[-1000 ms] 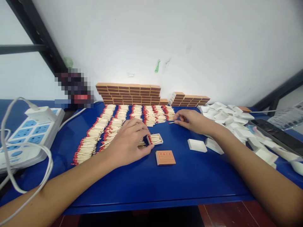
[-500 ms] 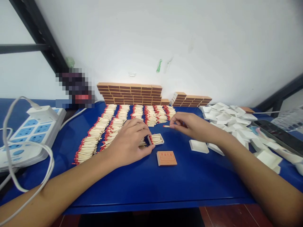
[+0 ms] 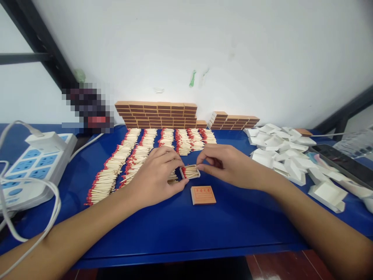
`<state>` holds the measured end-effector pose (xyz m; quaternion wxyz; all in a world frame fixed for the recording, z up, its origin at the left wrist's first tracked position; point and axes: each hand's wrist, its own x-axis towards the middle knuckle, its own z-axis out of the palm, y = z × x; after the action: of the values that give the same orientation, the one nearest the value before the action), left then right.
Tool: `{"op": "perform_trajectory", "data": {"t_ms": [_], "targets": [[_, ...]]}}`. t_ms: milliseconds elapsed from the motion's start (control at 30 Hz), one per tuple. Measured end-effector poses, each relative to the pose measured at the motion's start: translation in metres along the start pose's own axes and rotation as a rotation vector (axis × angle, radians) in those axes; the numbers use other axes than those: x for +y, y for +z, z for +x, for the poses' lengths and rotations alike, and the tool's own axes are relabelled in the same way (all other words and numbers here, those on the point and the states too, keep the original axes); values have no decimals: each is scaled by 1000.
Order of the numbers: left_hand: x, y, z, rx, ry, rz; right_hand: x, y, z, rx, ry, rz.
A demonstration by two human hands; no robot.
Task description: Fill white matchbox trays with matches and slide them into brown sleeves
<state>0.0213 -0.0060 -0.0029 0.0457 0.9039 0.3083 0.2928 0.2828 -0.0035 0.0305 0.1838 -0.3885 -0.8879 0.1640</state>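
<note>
My left hand grips a small white matchbox tray between thumb and fingers, holding it on the blue table. Matches with red heads to the left lie inside it. The fingers of my right hand are pinched at the tray's right end, on a match whose length is mostly hidden among the others. Just in front of the tray lies an orange matchbox sleeve with red print. Rows of loose matches spread behind and left of my left hand.
Brown-sided matchboxes are stacked against the wall, with a smaller stack beside them. White trays are heaped at the right, near a dark phone. A power strip with white cables sits at the left.
My right hand has brought a match from beside the rows left and down to the tray. My left hand keeps its hold on the tray. The view has shifted slightly.
</note>
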Motion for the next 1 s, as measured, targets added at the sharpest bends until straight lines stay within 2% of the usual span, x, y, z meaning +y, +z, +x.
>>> {"op": "perform_trajectory", "data": {"t_ms": [167, 233, 567, 667, 900, 1000], "targets": [[-2, 1, -1, -3, 2, 29, -20, -8, -8, -251, 89, 50], [-3, 1, -1, 9, 3, 35, -25, -10, -10, -309, 116, 46], [-3, 0, 1, 100, -67, 59, -12, -12, -11, -339, 154, 66], [-3, 0, 1, 160, -119, 76, -9, -13, -11, -300, 128, 73], [-1, 0, 0, 225, -182, 86, 3, -26, -10, 31, 150, 50], [0, 1, 0, 239, -166, 80, 2, -24, -10, 30, 96, 113]]}}
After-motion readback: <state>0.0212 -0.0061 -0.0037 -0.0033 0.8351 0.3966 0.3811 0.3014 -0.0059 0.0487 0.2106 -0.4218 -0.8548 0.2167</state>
